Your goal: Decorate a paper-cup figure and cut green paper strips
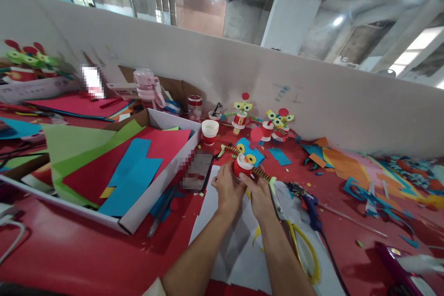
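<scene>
Between my two hands is a paper-cup figure (243,165) with a red body, a blue head, round yellow eyes, a red disc on top and springy striped arms. My left hand (229,190) is closed around the cup's near left side. From the right, my right hand (259,193) grips the same cup, thumb near its pale round end. White paper (232,259) lies under my forearms. By my right wrist are yellow-handled scissors (316,259), partly hidden, and a dark blue glue gun (312,210).
Left stands a white box (145,199) of coloured paper, with a phone (199,173) beside it. Behind the hands are a stack of cups (210,132), a jar (194,107) and finished-looking figures (240,118). Paper scraps (347,164) cover the right; a low wall (215,64) runs behind.
</scene>
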A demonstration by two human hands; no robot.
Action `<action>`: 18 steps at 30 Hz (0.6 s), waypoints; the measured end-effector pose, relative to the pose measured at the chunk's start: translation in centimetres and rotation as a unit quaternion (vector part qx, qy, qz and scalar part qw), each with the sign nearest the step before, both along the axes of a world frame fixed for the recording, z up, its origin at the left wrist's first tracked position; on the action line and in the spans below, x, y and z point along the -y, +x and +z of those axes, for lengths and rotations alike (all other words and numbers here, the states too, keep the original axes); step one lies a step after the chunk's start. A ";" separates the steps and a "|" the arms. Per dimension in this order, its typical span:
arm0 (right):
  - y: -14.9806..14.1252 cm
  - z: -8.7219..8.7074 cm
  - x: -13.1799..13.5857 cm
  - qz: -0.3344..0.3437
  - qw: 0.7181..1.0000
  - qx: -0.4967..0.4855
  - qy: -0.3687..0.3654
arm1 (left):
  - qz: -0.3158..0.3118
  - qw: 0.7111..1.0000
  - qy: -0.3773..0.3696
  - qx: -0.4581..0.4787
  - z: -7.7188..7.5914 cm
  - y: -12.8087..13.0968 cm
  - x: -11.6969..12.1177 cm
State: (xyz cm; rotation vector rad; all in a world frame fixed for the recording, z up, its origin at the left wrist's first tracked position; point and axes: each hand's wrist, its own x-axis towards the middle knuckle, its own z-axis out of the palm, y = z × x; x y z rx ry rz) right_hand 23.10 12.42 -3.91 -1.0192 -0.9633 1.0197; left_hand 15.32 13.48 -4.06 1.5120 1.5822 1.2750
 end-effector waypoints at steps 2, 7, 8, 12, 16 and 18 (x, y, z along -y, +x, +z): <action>0.0 0.0 -0.4 -0.001 1.000 -0.002 -0.001 | -0.003 1.000 0.006 -0.010 0.0 0.0 0.2; 0.3 -0.5 -1.4 -0.012 1.000 -0.001 0.002 | 0.005 1.000 0.017 -0.014 -0.3 0.1 0.1; 0.4 -0.6 -1.4 -0.011 1.000 0.001 0.002 | 0.006 1.000 0.017 -0.016 -0.4 0.1 0.0; 0.5 -0.7 -1.4 -0.005 1.000 0.017 0.000 | 0.003 1.000 0.016 -0.023 -0.5 0.1 0.0; 0.4 -0.4 -1.2 0.000 1.000 0.028 -0.005 | 0.002 1.000 0.011 -0.024 -0.2 0.1 0.2; 0.2 -0.2 -1.2 -0.003 1.000 0.030 -0.003 | 0.000 1.000 0.007 -0.025 0.0 0.1 0.3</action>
